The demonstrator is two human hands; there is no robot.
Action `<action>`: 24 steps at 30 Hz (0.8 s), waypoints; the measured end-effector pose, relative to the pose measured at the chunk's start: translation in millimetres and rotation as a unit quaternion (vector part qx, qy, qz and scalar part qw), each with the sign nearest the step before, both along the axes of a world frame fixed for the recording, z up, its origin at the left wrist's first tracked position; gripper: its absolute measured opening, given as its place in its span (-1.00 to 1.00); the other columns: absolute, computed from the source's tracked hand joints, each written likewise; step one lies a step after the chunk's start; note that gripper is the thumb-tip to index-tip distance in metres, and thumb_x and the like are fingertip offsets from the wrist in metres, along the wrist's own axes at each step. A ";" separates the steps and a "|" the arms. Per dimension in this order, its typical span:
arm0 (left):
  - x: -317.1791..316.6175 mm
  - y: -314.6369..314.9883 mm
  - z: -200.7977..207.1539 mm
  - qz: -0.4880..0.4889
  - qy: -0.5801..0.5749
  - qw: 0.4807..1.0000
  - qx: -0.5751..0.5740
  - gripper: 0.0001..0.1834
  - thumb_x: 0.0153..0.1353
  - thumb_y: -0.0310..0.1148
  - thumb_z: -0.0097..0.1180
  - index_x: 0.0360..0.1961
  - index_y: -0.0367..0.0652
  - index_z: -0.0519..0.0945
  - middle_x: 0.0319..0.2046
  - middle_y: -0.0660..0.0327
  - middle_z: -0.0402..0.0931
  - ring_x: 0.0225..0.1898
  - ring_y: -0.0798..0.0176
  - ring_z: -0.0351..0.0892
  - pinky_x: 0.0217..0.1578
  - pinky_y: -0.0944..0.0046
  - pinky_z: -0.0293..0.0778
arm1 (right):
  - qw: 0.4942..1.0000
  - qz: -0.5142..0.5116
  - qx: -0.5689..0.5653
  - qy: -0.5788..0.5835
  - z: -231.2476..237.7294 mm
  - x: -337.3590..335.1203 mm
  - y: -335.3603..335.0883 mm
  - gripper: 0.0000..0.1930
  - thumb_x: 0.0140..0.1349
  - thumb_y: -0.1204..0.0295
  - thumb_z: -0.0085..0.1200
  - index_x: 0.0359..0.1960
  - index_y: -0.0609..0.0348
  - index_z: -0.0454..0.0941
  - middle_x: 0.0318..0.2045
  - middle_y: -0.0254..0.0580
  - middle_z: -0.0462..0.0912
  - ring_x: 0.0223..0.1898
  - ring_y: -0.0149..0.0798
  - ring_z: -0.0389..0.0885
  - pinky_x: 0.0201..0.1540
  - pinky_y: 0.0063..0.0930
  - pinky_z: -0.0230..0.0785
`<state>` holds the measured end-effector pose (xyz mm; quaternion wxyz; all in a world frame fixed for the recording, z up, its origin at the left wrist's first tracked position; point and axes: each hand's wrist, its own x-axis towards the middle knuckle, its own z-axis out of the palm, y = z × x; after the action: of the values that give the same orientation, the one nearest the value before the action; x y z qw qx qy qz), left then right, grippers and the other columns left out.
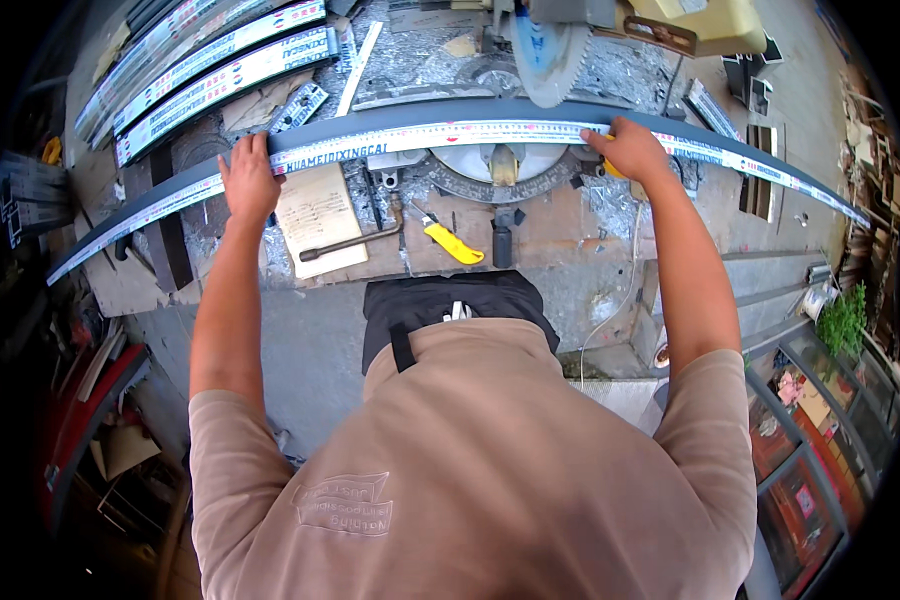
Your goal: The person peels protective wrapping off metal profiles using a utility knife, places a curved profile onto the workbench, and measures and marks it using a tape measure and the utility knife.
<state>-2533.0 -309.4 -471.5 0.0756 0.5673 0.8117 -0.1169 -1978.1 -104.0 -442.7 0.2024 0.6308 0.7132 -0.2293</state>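
A long dark-grey metal profile [360, 125], its front covered with printed white-and-blue film, lies crosswise over the bench and the saw. My left hand [250, 182] grips it left of centre, fingers over its top edge. A pale tape blade [510, 127] with fine marks runs along the profile. My right hand [632, 150] is closed around a yellow tape measure [612, 168], mostly hidden by the palm, with the thumb against the profile. Above the profile stands a circular saw blade [548, 55]. Below it, a yellow utility knife [453, 242] lies on the bench.
A notepad [318, 215] with an L-shaped socket wrench [355, 243] across it lies near the bench edge. More film-covered profiles [220, 85] are stacked at far left. A yellow jug [720, 25] sits at far right. Metal shavings litter the bench [560, 245].
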 end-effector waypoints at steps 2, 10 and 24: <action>-4.3 -0.6 -5.0 0.001 0.005 1.000 0.004 -0.09 -0.01 -0.38 0.60 0.40 -0.08 0.42 0.34 0.08 0.43 0.44 -0.03 0.38 0.51 -0.38 0.12 | 0.999 0.016 -0.012 0.035 -3.6 -2.1 8.3 -0.16 0.23 -0.38 0.16 -0.04 0.33 0.72 -0.06 0.31 0.77 0.05 0.29 0.73 0.10 0.05 0.54; 76.8 40.4 -47.3 -0.171 -0.246 0.943 0.146 0.10 -0.20 0.10 0.67 0.30 -0.28 0.45 0.22 -0.15 0.47 0.36 -0.23 0.40 0.47 -0.28 0.13 | 0.996 0.031 0.015 0.080 -16.9 13.9 3.9 -0.12 0.30 -0.31 0.18 0.17 0.44 0.62 -0.01 0.41 0.73 0.06 0.31 0.72 0.13 0.01 0.53; 76.7 43.3 -22.9 -0.196 -0.197 0.947 0.163 0.03 -0.17 0.27 0.52 0.13 -0.36 0.51 -0.09 0.01 0.61 0.04 -0.06 0.63 0.19 -0.01 0.40 | 0.993 0.060 0.053 0.087 -23.6 6.6 -6.9 -0.44 0.43 -0.03 0.20 -0.29 0.36 0.49 -0.37 0.31 0.69 -0.28 0.39 0.68 -0.17 0.14 0.45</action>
<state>-2456.3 -266.0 -494.4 0.1161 0.7317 0.6612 0.1180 -1971.5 -110.9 -466.4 0.1192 0.5747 0.7755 -0.2327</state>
